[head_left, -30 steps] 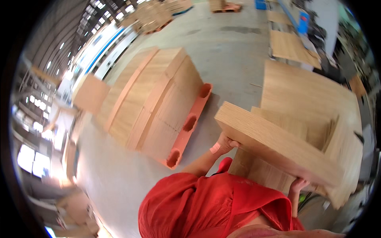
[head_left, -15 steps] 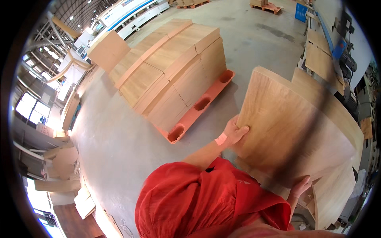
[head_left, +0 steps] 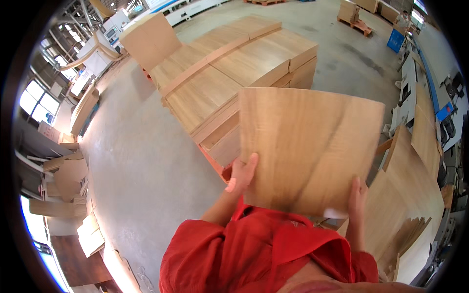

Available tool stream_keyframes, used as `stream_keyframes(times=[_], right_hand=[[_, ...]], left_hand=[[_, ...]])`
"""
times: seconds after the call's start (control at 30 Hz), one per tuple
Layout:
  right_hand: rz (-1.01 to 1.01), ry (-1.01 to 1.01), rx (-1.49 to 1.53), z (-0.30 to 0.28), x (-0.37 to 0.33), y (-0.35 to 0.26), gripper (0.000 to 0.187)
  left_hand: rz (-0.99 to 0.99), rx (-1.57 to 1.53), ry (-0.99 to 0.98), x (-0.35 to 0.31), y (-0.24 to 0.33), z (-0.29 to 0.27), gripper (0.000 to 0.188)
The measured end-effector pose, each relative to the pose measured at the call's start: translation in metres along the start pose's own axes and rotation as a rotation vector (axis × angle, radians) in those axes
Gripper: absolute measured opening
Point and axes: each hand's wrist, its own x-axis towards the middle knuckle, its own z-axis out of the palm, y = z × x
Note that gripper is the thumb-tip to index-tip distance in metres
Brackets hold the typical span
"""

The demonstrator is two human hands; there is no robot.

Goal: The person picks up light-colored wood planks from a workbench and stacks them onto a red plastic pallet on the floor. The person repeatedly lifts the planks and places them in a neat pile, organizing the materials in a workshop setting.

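A rectangular wood-grain panel (head_left: 308,146) is held up in front of my body, its broad face toward me. My left hand (head_left: 242,172) grips its left edge, thumb on the near face. On the opposite edge, low down, my right hand (head_left: 357,196) has hold of it; the fingers behind the panel are hidden. Beyond the panel stands a large stack of similar panels (head_left: 205,83) on an orange pallet (head_left: 215,163), partly covered by the one I hold. A strip (head_left: 229,49) lies across the top of the stack.
To my right, more boards (head_left: 405,180) lie beside a long machine line (head_left: 404,93). Cardboard scraps (head_left: 68,180) lean along the left side. A small loaded pallet (head_left: 359,25) stands far off, with a person (head_left: 403,20) near a blue bin (head_left: 395,40).
The held panel has swung left from above the boards on my right and now faces me, overlapping the stack. Both hands keep their grip, and my view has turned slightly.
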Motion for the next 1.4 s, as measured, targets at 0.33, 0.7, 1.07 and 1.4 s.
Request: stream_keyframes(times=[0.33,0.7,1.07,1.4], right_hand=[[0.115,-0.412,-0.102,0.205,0.05,-0.033,0.049],[0.192,-0.612,-0.276,0.232,0.141,-0.059,0.073],[0.341,-0.471,-0.222,0.131,0.312,-0.019,0.072],[0.273,-0.421,-0.159,0.106,0.43,0.041,0.062]], left_hand=[[-0.308,-0.173,0.267,0.035,-0.02,-0.16,0.057],[-0.314,-0.07,0.31,0.081,0.004,-0.121,0.082],[-0.283,0.008,0.193,0.218,0.061,0.063,0.075],[-0.345,0.054,0.195,0.344,0.044,0.128,0.058]])
